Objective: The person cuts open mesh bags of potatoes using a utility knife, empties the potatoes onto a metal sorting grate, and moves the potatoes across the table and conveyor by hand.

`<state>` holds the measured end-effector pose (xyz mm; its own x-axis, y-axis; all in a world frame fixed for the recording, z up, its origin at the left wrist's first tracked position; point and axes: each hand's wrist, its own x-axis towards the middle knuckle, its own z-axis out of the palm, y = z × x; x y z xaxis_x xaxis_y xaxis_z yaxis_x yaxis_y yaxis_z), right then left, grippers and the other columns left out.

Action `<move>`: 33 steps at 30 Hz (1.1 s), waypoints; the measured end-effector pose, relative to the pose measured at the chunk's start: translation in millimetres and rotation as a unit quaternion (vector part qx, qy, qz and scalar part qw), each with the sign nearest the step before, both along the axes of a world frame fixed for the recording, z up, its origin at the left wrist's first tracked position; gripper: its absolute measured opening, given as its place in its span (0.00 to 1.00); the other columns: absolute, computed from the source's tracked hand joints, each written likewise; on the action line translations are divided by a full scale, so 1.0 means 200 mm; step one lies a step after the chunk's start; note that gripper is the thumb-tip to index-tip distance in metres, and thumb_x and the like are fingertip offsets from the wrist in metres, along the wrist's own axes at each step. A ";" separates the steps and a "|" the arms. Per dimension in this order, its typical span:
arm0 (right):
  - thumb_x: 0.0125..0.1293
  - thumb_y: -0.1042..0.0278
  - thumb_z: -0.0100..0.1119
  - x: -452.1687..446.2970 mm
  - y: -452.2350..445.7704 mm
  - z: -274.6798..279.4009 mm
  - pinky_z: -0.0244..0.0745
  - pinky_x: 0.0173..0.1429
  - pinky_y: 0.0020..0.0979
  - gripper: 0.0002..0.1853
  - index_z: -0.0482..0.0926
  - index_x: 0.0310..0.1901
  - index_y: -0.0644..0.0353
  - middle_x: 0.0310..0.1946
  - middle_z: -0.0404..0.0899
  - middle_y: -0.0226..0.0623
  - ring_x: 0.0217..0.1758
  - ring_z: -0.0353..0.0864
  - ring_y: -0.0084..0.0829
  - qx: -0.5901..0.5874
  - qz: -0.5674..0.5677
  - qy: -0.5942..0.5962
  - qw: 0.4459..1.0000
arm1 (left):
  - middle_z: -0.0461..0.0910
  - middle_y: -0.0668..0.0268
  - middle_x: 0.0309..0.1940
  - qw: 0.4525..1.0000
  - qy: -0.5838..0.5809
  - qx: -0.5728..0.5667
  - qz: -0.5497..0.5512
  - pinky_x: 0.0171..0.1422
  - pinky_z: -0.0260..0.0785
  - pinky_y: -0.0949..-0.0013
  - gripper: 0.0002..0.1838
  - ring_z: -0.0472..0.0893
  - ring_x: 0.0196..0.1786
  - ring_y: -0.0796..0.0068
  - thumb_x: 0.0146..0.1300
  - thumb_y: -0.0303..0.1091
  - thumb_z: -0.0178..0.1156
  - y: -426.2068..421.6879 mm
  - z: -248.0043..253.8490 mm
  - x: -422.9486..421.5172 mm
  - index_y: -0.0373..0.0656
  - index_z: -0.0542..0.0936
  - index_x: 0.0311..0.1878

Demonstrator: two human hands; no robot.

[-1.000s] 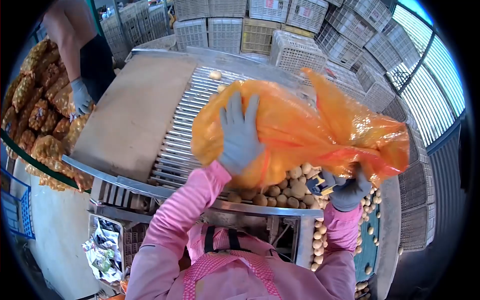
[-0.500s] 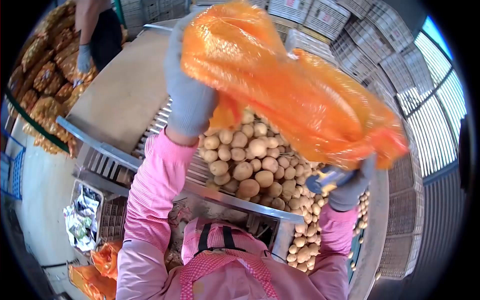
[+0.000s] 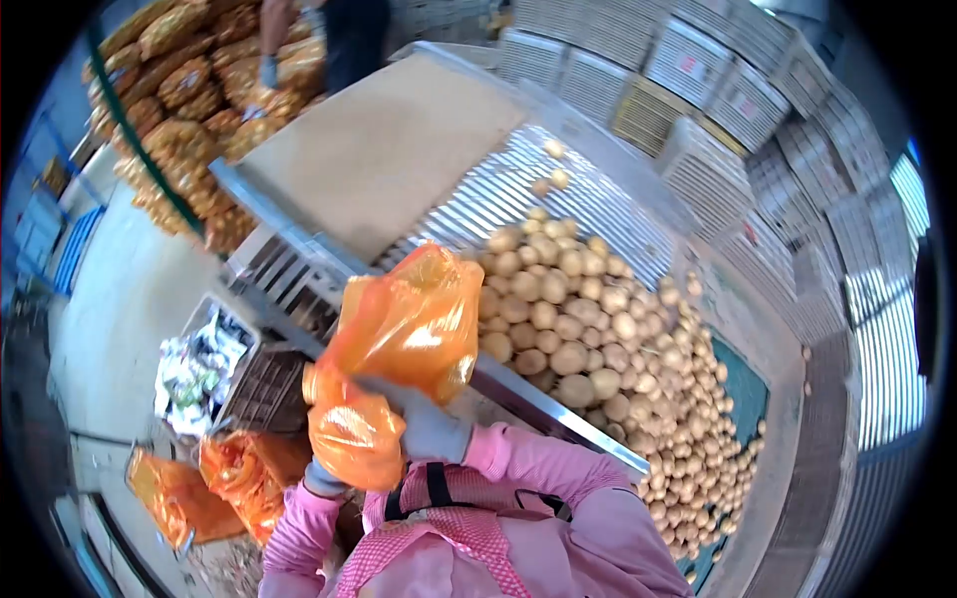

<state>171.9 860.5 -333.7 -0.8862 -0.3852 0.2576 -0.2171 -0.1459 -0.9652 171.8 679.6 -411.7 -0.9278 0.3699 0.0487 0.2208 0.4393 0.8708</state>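
Observation:
An orange plastic sack (image 3: 424, 314), crumpled and shiny, is bunched up in front of my body. My right hand (image 3: 434, 424), in a grey glove, reaches across from the right and is closed around the sack's gathered middle. Below it, my left hand (image 3: 324, 480), also gloved, is at the sack's lower bulge, which covers its fingers. Just beyond the sack, a large heap of potatoes (image 3: 573, 329) lies on a slatted metal sorting table (image 3: 508, 184) and spreads down to the right.
At left stand a crate (image 3: 269, 394) with crumpled paper and more orange sacks (image 3: 249, 483) on the floor. Filled sacks (image 3: 179, 149) are stacked at back left, beside a person (image 3: 354, 45). Plastic crates (image 3: 688, 70) are piled behind. A metal rail (image 3: 558, 409) edges the table.
The orange sack has come down from above the potatoes to my front left and is now bunched. Both hands moved down with it, and the view has turned, showing more of the table.

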 end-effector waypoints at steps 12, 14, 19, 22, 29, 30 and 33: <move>0.60 0.63 0.61 -0.05 -0.78 -0.39 0.74 0.37 0.25 0.34 0.58 0.64 0.66 0.47 0.76 0.36 0.35 0.75 0.21 0.309 0.341 -0.203 0.865 | 0.77 0.62 0.46 0.727 0.046 0.411 0.548 0.51 0.71 0.69 0.15 0.77 0.45 0.71 0.66 0.30 0.49 -1.03 -0.31 0.62 0.39 0.71 0.55; 0.61 0.62 0.61 -0.07 -0.79 -0.43 0.68 0.24 0.21 0.29 0.64 0.61 0.63 0.33 0.73 0.29 0.23 0.70 0.17 0.227 0.327 -0.364 0.842 | 0.76 0.63 0.47 0.639 0.061 0.477 0.600 0.53 0.70 0.69 0.16 0.77 0.47 0.72 0.67 0.30 0.49 -1.22 -0.40 0.67 0.39 0.70 0.56; 0.63 0.62 0.59 -0.11 -0.71 -0.52 0.66 0.24 0.20 0.27 0.65 0.60 0.63 0.25 0.71 0.25 0.21 0.68 0.15 0.301 0.310 -0.459 0.776 | 0.79 0.54 0.39 0.775 -0.137 0.013 0.616 0.48 0.71 0.63 0.13 0.80 0.42 0.60 0.64 0.35 0.49 -1.33 -0.83 0.56 0.38 0.77 0.46; 0.63 0.62 0.58 -0.12 -0.71 -0.50 0.66 0.26 0.20 0.26 0.66 0.58 0.66 0.26 0.73 0.26 0.21 0.68 0.15 0.327 0.279 -0.494 0.756 | 0.78 0.44 0.41 0.767 -0.239 -0.180 0.568 0.51 0.68 0.58 0.17 0.77 0.48 0.48 0.58 0.41 0.56 -1.25 -1.16 0.41 0.40 0.79 0.45; 0.61 0.62 0.61 -0.04 -0.67 -0.56 0.66 0.25 0.19 0.20 0.72 0.52 0.61 0.25 0.72 0.21 0.23 0.68 0.13 0.327 0.104 -0.548 0.763 | 0.80 0.55 0.45 0.727 -0.394 -0.182 0.532 0.51 0.71 0.57 0.20 0.79 0.49 0.52 0.58 0.45 0.54 -1.39 -1.28 -0.05 0.46 0.78 0.50; 0.61 0.62 0.61 -0.02 -0.66 -0.57 0.66 0.25 0.19 0.20 0.72 0.52 0.61 0.25 0.72 0.21 0.23 0.68 0.13 0.329 0.091 -0.556 0.758 | 0.81 0.57 0.46 0.825 -0.346 -0.331 0.301 0.51 0.72 0.57 0.19 0.80 0.49 0.54 0.60 0.44 0.52 -1.44 -1.29 -0.07 0.47 0.77 0.51; 0.61 0.64 0.61 0.02 -0.62 -0.57 0.66 0.31 0.18 0.18 0.73 0.51 0.62 0.28 0.73 0.21 0.29 0.68 0.12 0.332 0.126 -0.590 0.725 | 0.81 0.57 0.45 0.851 -0.376 -0.339 0.141 0.50 0.72 0.57 0.18 0.80 0.48 0.55 0.60 0.43 0.51 -1.68 -1.60 -0.21 0.48 0.77 0.51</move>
<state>176.4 736.6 -448.6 -0.2199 -0.2645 -0.9390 0.7694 0.5447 -0.3336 130.0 343.9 -730.8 -0.6581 -0.1660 -0.7344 -0.4847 0.8398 0.2445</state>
